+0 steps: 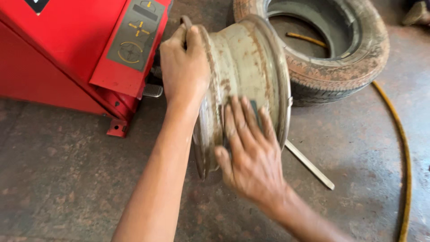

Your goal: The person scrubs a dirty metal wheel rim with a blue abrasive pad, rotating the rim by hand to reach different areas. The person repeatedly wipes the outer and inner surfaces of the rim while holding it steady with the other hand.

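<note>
The left hand [184, 67] grips the upright steel rim [244, 85] at its top edge; the right hand [251, 154] lies flat, fingers spread, against the barrel below.

tyre repair workshop: red tyre machine [80, 49], worn tyre [340, 58], air hose [403, 148] on stained concrete floor [67, 179].

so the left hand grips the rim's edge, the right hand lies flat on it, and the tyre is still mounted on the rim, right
Not quite. The tyre is off the rim, lying flat on the floor behind it, as the head view shows. The rest holds: the left hand grips the rim's edge and the right hand lies flat on it.
</note>
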